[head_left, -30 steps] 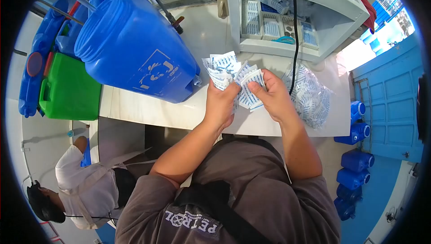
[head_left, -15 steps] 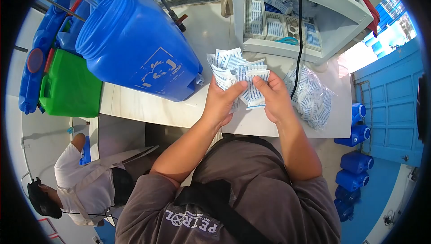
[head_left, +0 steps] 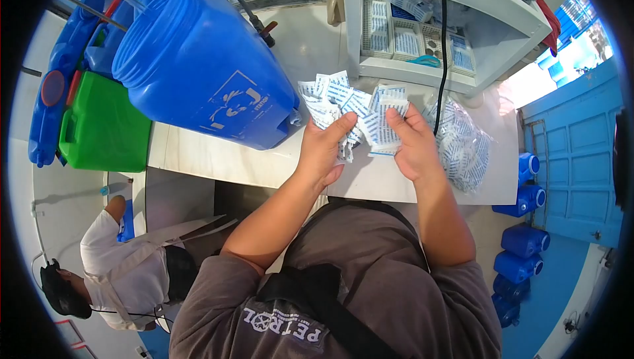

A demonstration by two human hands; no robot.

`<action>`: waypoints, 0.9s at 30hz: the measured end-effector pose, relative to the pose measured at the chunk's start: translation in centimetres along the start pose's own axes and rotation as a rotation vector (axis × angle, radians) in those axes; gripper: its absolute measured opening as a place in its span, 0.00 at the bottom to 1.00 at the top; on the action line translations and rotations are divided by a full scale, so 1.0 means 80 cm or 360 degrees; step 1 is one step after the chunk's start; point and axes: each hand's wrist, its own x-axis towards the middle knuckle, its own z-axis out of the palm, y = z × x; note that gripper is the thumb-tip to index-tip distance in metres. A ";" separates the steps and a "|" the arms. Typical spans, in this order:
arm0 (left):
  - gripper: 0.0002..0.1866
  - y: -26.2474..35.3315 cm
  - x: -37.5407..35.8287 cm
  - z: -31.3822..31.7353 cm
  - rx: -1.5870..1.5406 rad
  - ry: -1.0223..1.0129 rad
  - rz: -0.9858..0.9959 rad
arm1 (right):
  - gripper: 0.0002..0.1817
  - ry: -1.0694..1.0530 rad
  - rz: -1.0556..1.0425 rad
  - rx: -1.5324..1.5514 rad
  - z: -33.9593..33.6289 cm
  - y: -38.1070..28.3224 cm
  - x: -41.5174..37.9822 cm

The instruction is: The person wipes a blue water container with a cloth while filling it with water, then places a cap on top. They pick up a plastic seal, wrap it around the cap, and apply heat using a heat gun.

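Observation:
A loose bunch of small white packets with blue print [head_left: 330,101] is gripped in my left hand [head_left: 322,151], the thumb pressed over them. My right hand [head_left: 417,144] pinches a neater stack of the same packets [head_left: 384,118] between thumb and fingers. Both bunches are held above the white counter, close together with their edges nearly meeting. Just right of my right hand lies a clear plastic bag [head_left: 464,144] full of similar packets. The fingers behind the packets are mostly hidden.
A large blue water container [head_left: 211,68] stands on the counter [head_left: 191,151] at left, beside a green jug [head_left: 105,124]. A white shelf unit [head_left: 456,85] holds baskets of packets; a black cable [head_left: 442,48] hangs before it. Another person [head_left: 122,266] is at lower left.
My hands have moved slightly apart, my right hand shifting right with its stack. The packets that overlapped between the hands now show as two separate bunches.

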 end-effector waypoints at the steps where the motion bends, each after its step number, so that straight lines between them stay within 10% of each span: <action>1: 0.21 -0.001 0.002 -0.003 -0.0017 0.0010 -0.0025 | 0.15 -0.0049 -0.0022 -0.0063 -0.006 -0.006 -0.002; 11: 0.17 -0.004 0.013 -0.007 0.0115 0.0200 0.0118 | 0.12 -0.0283 -0.0184 -0.1681 0.008 -0.050 0.002; 15: 0.18 0.001 0.020 -0.019 0.0082 0.0234 0.0275 | 0.13 -0.0298 -0.0182 -0.1484 -0.011 -0.039 0.006; 19: 0.20 0.000 0.011 -0.027 0.0179 0.0204 0.0336 | 0.21 0.0174 -0.0348 -0.0990 -0.020 -0.044 0.061; 21: 0.20 0.000 0.002 -0.029 0.0203 0.0178 0.0281 | 0.22 0.0561 -0.0816 -0.2000 -0.009 -0.066 0.096; 27: 0.18 -0.001 -0.013 -0.041 0.0286 0.0163 0.0229 | 0.24 0.1137 -0.1179 -0.2225 -0.056 -0.115 0.246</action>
